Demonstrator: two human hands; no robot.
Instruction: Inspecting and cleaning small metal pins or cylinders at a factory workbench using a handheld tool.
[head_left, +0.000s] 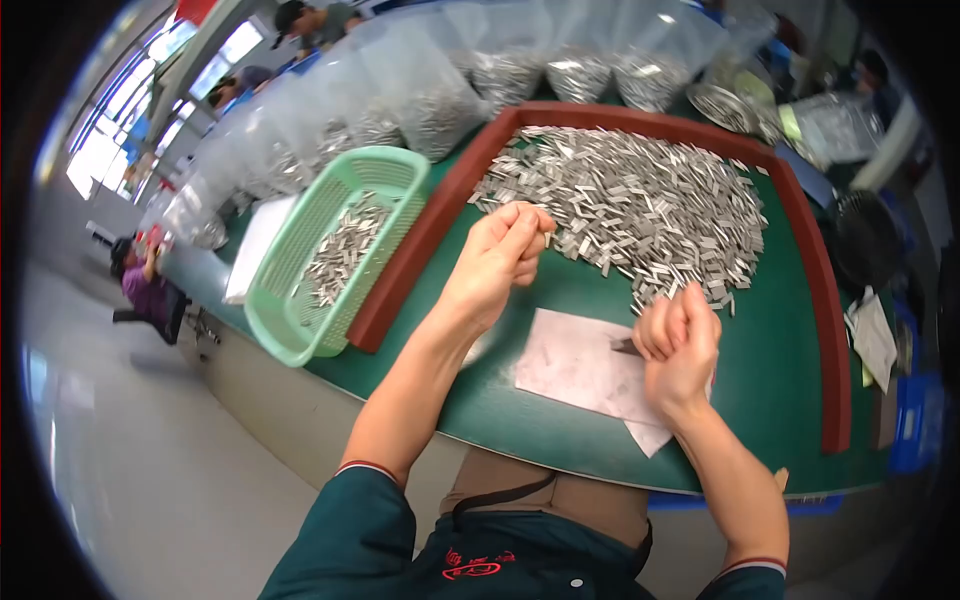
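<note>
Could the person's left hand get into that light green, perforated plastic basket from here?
Probably yes. The light green, perforated plastic basket is open-topped, to the left of the left hand; only the long, dark red straight bar stands between them, and it looks low enough to reach over.

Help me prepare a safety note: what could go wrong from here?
Pieces from the metal pile might slide off the green bench, since the red frame is open on the near side. The dark item in the right hand could slip. The loose pale sheet might shift.
</note>
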